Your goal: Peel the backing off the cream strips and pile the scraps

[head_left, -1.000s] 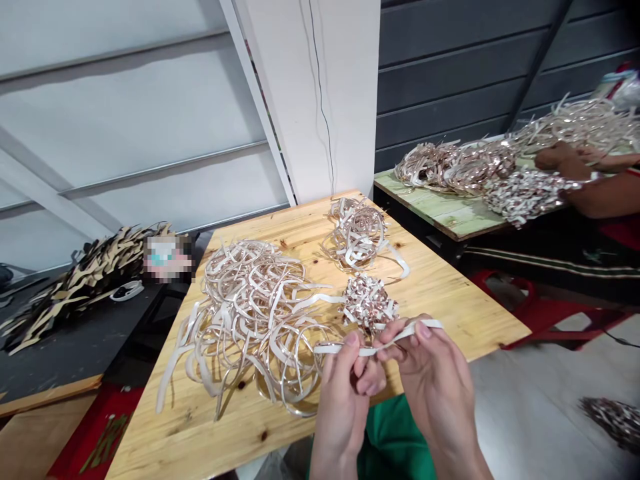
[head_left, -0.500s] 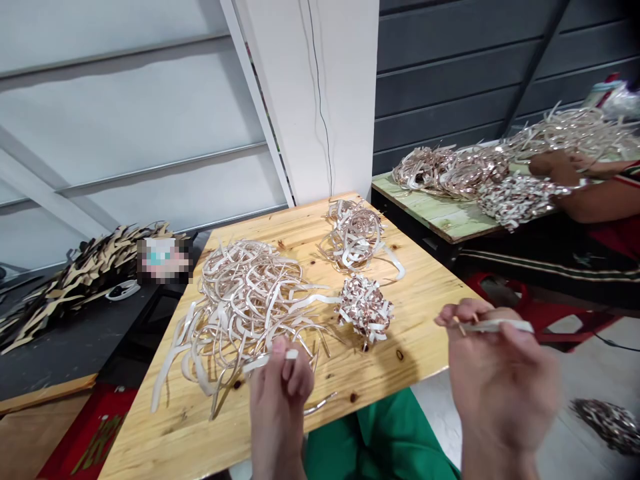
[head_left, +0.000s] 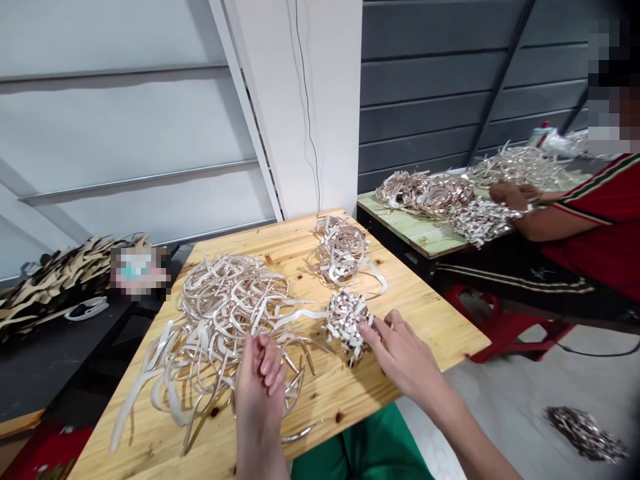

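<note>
My left hand [head_left: 263,373] is over the near edge of the loose pile of shiny rose-gold and white strips [head_left: 225,313]. Its fingers are loosely curled, the thumb stands apart from them, and nothing shows in the palm. With fingers stretched out, my right hand [head_left: 405,353] reaches in from the right. Its thumb and fingertips touch the right side of a compact heap of short, curled strip pieces [head_left: 345,320]. I see no separate strip in that hand, though its fingertips are partly hidden. One white strip [head_left: 303,315] runs from the loose pile to the heap.
Another tangle of strips [head_left: 340,250] lies at the back of the wooden table [head_left: 420,300]. A co-worker's hand [head_left: 510,193] is among strips on the green table [head_left: 400,223]. Brown and black strips [head_left: 65,273] lie left. A bundle [head_left: 585,433] is on the floor.
My right hand has moved left from beyond the table's edge to the compact heap; the strip piece it held no longer shows. The white strip in my left hand is gone too.
</note>
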Demonstrator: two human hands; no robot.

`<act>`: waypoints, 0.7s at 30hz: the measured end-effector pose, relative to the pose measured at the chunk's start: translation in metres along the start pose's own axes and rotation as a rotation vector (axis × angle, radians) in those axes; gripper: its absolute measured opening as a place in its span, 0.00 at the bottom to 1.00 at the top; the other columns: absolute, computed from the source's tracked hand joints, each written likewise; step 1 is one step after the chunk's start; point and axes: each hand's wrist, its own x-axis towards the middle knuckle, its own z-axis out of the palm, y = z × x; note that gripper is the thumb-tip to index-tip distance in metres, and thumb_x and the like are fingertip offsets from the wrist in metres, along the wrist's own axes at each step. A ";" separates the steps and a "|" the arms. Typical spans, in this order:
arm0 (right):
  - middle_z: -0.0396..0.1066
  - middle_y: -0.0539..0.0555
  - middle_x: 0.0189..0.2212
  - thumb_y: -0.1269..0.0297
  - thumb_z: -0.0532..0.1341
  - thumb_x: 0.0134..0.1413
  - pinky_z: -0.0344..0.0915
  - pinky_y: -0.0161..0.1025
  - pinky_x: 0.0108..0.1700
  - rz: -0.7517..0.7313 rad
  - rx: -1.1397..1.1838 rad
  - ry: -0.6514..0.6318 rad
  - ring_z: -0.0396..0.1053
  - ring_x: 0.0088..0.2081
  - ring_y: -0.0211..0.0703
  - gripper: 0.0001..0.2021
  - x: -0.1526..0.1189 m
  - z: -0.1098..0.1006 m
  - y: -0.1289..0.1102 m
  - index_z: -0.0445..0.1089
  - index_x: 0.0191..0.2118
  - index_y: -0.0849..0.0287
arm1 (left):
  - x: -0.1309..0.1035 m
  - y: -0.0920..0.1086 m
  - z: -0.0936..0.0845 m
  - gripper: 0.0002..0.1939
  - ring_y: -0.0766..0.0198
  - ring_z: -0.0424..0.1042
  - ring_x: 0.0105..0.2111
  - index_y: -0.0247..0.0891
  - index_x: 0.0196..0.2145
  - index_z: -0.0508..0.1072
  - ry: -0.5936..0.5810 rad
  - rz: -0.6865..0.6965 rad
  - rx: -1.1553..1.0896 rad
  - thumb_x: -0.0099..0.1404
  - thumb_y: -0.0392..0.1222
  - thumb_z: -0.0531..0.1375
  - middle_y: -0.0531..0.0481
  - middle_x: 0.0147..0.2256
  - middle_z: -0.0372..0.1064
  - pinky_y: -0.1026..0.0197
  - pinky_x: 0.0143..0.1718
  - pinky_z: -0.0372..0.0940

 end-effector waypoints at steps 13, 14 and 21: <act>0.77 0.53 0.26 0.52 0.66 0.62 0.64 0.43 0.38 -0.062 0.128 0.087 0.75 0.32 0.52 0.12 0.092 -0.021 0.037 0.80 0.39 0.55 | -0.010 -0.007 0.031 0.22 0.74 0.53 0.14 0.35 0.26 0.75 -0.119 0.028 0.173 0.62 0.56 0.74 0.59 0.16 0.58 0.72 0.14 0.52; 0.78 0.54 0.26 0.53 0.67 0.61 0.64 0.43 0.38 -0.065 0.158 0.109 0.75 0.32 0.52 0.11 0.094 -0.021 0.038 0.80 0.35 0.56 | -0.019 -0.012 0.035 0.21 0.74 0.54 0.15 0.36 0.27 0.76 -0.115 0.021 0.201 0.63 0.56 0.73 0.58 0.17 0.59 0.72 0.16 0.53; 0.82 0.62 0.34 0.43 0.60 0.69 0.68 0.41 0.28 0.051 0.385 0.437 0.77 0.25 0.49 0.25 0.047 -0.045 0.054 0.81 0.43 0.64 | -0.061 -0.045 0.060 0.30 0.72 0.55 0.17 0.35 0.27 0.77 -0.239 -0.138 0.361 0.66 0.68 0.68 0.55 0.17 0.59 0.70 0.18 0.50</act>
